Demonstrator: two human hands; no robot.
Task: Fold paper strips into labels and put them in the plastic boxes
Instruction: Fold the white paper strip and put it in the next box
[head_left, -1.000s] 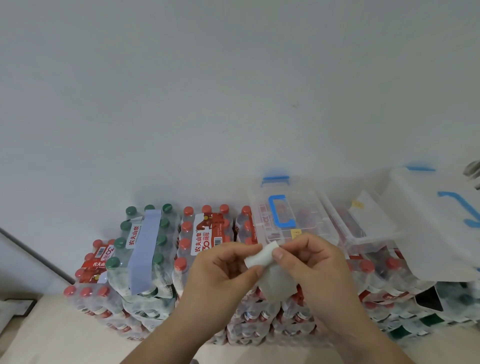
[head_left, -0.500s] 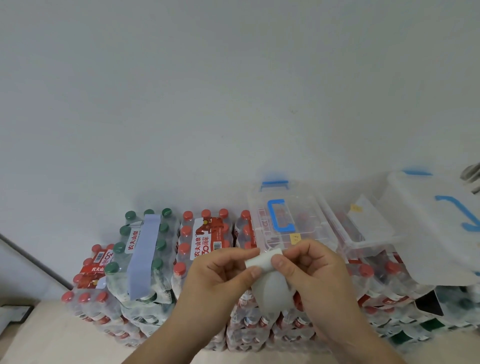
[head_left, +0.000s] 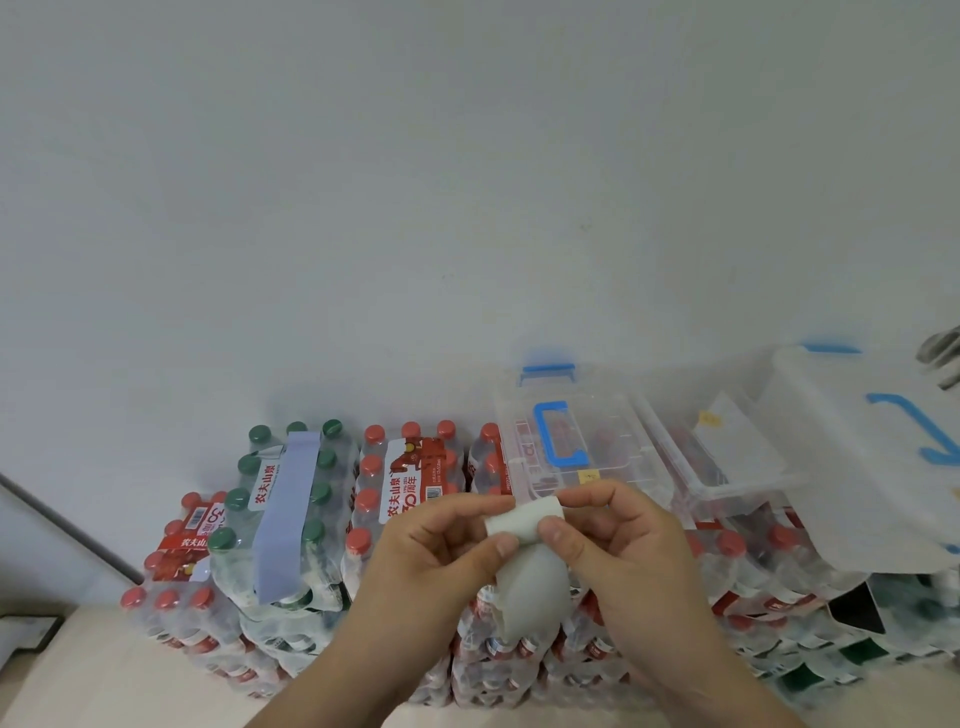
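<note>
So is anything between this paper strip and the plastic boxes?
The blue-handled box directly behind is closed. The box to its right looks open, with nothing visible between it and the paper strip.

Plastic boxes (head_left: 582, 447) on bottle packs (head_left: 410, 483) at R; wall (head_left: 467, 182) behind; paper strip (head_left: 522, 519) in front.

Your paper strip (head_left: 524, 519) is matt white paper, soft and creased where it curls. Just beyond it, the closed plastic box (head_left: 618, 436) is clear, smooth plastic with a glossy blue plastic handle (head_left: 544, 434). To the left, the bottle packs (head_left: 322, 561) wear shiny, crinkled plastic film. The far wall (head_left: 415, 182) looks matt and smooth.
</note>
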